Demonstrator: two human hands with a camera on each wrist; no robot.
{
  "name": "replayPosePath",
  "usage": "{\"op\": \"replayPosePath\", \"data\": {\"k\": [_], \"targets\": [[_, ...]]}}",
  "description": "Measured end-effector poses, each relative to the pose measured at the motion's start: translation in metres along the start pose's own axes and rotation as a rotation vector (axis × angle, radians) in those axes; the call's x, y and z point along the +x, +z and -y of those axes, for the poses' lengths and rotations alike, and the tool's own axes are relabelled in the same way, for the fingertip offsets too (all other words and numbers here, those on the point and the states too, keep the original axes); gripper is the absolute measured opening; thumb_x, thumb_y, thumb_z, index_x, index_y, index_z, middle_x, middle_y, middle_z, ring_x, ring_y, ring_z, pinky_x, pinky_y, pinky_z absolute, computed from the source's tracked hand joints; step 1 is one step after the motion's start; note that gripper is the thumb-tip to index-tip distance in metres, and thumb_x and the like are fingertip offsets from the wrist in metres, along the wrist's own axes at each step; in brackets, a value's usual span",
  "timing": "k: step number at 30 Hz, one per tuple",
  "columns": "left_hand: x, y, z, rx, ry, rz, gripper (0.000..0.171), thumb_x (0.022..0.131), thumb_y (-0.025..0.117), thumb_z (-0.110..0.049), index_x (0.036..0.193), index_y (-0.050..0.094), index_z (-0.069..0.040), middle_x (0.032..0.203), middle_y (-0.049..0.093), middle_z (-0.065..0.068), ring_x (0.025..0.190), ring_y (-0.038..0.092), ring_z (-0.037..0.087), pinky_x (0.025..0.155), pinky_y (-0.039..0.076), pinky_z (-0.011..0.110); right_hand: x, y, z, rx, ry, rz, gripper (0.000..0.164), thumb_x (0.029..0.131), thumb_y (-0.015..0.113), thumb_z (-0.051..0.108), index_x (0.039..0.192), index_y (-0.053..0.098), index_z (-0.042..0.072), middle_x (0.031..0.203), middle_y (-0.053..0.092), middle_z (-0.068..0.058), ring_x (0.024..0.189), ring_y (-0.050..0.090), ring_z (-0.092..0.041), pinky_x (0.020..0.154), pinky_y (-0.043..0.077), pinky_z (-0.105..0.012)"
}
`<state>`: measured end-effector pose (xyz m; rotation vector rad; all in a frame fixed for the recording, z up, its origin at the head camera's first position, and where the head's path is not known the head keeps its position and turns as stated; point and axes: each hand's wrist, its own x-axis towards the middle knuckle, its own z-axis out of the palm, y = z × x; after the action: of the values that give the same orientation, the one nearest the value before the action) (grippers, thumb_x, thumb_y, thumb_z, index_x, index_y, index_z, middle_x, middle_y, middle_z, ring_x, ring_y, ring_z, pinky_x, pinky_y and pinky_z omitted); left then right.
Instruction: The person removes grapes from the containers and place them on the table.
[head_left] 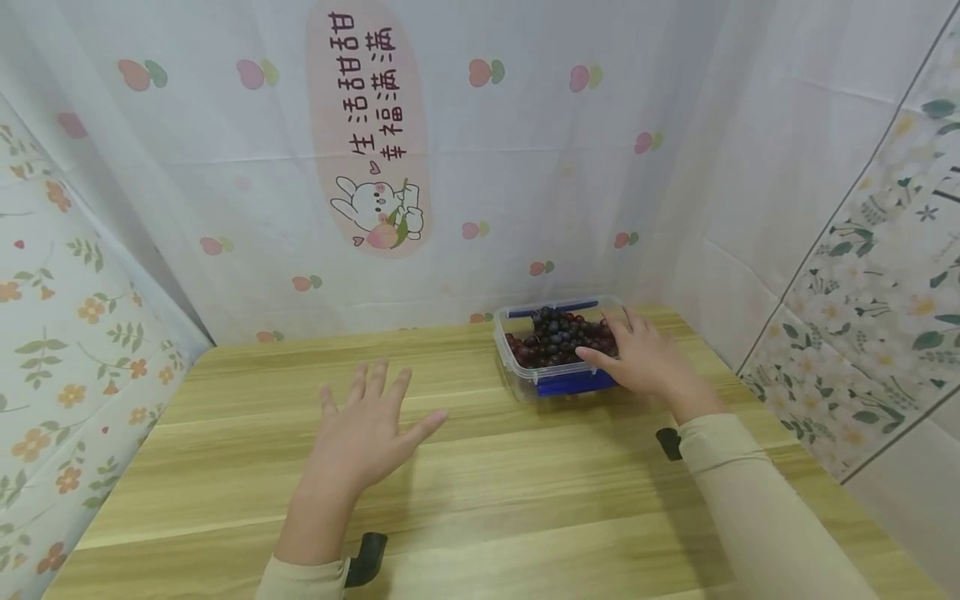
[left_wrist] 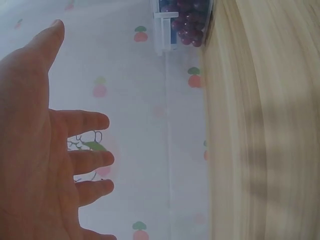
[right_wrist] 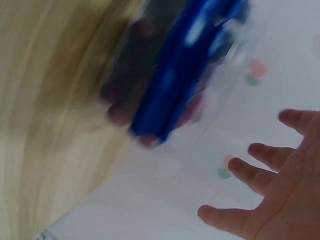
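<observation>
A clear box [head_left: 522, 384] of dark grapes [head_left: 553, 340] sits by the far edge of the desk [head_left: 480, 483], towards the far right corner; the right hand [head_left: 647, 357], fingers spread, is at its right end and grips nothing, while the left hand [head_left: 360, 437], fingers also apart, holds nothing. The box looks stiff, smooth and moderately weighty, the grapes soft and easily bruised, so its opposite end walls seem safer holds than the blue flap [head_left: 573, 382].

A wood-grain counter [head_left: 487, 508] meets a white fabric backdrop [head_left: 517, 158] printed with small pink and orange fruit; a pink oval [head_left: 368, 108] there carries Chinese lettering and a cartoon rabbit; orange-flowered cloth [head_left: 75, 350] hangs at left; a floral panel [head_left: 873, 321] with dark lines stands right; the light is soft.
</observation>
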<state>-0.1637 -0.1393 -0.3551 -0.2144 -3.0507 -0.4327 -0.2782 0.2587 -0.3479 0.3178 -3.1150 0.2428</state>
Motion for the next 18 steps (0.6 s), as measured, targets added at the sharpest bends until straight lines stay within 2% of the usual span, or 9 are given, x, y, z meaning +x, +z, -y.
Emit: {"op": "replayPosePath", "data": {"k": [6, 12, 18], "targets": [[0.001, -0.004, -0.005, 0.002, 0.006, 0.014, 0.101, 0.095, 0.034, -0.089, 0.168, 0.034, -0.019, 0.179, 0.017, 0.017, 0.165, 0.013, 0.048, 0.119, 0.003, 0.086, 0.017, 0.005, -0.036, 0.023, 0.017, 0.052, 0.12, 0.093, 0.044, 0.089, 0.172, -0.007, 0.015, 0.173, 0.004, -0.037, 0.154, 0.019, -0.065, 0.116, 0.024, -0.084], [0.006, -0.007, -0.008, 0.004, 0.006, 0.021, 0.103, 0.094, 0.032, -0.091, 0.168, 0.033, -0.019, 0.179, 0.018, 0.017, 0.165, 0.012, 0.047, 0.121, 0.005, 0.085, 0.027, 0.008, -0.057, 0.062, 0.024, 0.122, 0.126, 0.091, 0.047, 0.089, 0.17, -0.013, 0.011, 0.17, 0.008, -0.043, 0.149, 0.025, -0.069, 0.113, 0.032, -0.081], [0.022, -0.017, -0.022, 0.013, 0.023, 0.041, 0.105, 0.092, 0.029, -0.094, 0.168, 0.035, -0.022, 0.18, 0.014, 0.014, 0.166, 0.015, 0.043, 0.124, 0.003, 0.081, 0.027, 0.012, -0.07, 0.167, 0.061, 0.212, 0.131, 0.094, 0.048, 0.086, 0.166, -0.015, -0.004, 0.169, 0.001, -0.045, 0.153, 0.013, -0.068, 0.121, 0.023, -0.078]]}}
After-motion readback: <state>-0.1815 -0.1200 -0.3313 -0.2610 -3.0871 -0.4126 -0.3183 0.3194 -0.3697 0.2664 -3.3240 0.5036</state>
